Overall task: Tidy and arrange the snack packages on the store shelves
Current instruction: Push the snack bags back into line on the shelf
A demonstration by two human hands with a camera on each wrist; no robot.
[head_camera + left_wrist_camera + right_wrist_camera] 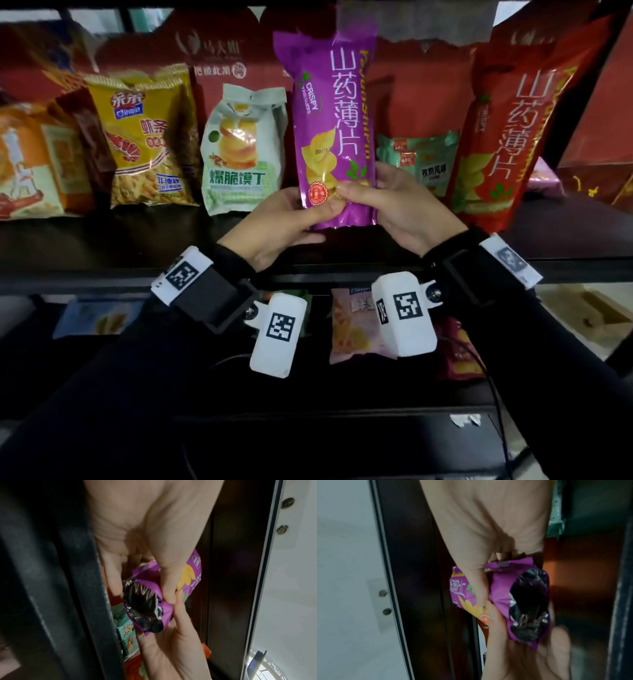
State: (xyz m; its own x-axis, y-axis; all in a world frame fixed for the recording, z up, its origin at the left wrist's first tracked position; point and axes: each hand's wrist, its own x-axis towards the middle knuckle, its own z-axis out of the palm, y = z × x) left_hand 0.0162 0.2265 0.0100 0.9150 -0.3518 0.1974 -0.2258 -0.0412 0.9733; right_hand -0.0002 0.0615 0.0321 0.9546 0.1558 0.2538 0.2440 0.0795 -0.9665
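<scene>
The purple chip bag stands upright above the front of the shelf, between the green-and-white bag and the red chip bag. The left hand and right hand both pinch its lower end, thumbs in front, fingers curled behind. It looks light, crinkly and slippery, with chips that would crush, so holding the bottom seam suits it. Count along the row: one purple, one red, one yellow shrimp-stick bag, one small green pack.
</scene>
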